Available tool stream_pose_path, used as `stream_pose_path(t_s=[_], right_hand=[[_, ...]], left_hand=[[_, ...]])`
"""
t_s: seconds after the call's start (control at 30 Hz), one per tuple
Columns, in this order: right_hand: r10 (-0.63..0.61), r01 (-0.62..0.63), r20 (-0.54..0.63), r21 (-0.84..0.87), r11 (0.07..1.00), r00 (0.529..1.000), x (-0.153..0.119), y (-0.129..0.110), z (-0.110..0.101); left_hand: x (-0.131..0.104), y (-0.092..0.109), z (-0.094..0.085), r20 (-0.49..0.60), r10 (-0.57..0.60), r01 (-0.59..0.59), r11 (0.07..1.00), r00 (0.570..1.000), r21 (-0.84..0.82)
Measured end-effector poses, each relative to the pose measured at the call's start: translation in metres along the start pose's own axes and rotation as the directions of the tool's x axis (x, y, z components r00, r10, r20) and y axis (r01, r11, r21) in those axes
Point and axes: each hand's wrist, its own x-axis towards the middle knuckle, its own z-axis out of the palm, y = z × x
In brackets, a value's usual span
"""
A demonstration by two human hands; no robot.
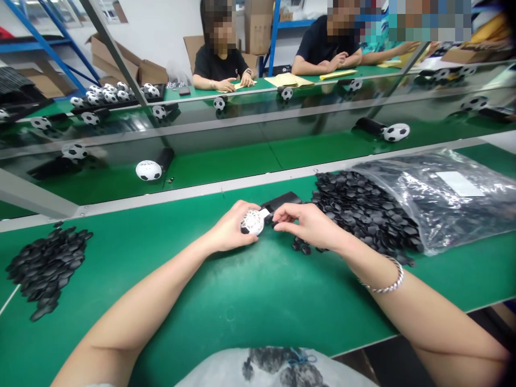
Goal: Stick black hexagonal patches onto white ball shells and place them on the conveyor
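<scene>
Between the thumb and fingers of my left hand (231, 228) is a white ball-shaped piece (252, 222) with a black patch at its lower left. A black handle (284, 202) extends from it to the upper right. Just right of the ball, my right hand (302, 221) pinches a small black piece (274, 224), its thumb and index finger close together. A large heap of black pieces (358, 209) spills from a clear plastic bag (451, 188) beyond my right hand.
Another pile of black pieces (50, 263) lies at the left of the green table (181, 301). Past the metal rail (193, 184), a green belt (226, 156) carries soccer-patterned balls with black handles. Across it sit people at a bench, near boxes and a tray of balls (108, 94).
</scene>
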Motion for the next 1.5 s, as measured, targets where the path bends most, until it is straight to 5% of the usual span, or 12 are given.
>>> stream_pose_path(t_s=[0.2,0.5,0.83,1.3,1.43,1.5], right_hand=[[-0.281,0.276,-0.03,-0.112,0.955,0.959,0.003,0.006,0.007],[-0.418,0.402,-0.013,-0.241,0.883,0.908,0.005,0.002,0.021],[-0.234,0.237,-0.139,0.011,0.971,0.962,0.006,0.002,0.036],[-0.099,0.083,-0.21,-0.081,0.993,0.973,0.017,0.007,0.034],[-0.142,0.129,-0.167,-0.089,0.988,0.976,0.021,0.014,0.027],[-0.16,0.142,-0.1,-0.168,0.976,0.982,0.023,0.019,0.017]], left_hand=[[0.001,-0.004,-0.005,0.074,0.064,-0.061,0.997,0.995,-0.038],[0.001,-0.002,-0.001,0.062,0.074,-0.07,0.995,0.995,-0.068],[0.001,0.004,0.005,-0.019,0.04,-0.042,0.995,0.999,-0.089],[0.003,0.002,0.015,-0.122,0.006,-0.024,0.989,0.993,-0.148],[0.004,-0.001,0.019,-0.178,-0.089,0.013,0.921,0.98,-0.39],[0.006,-0.005,0.019,-0.156,-0.269,0.096,0.73,0.95,-0.676]])
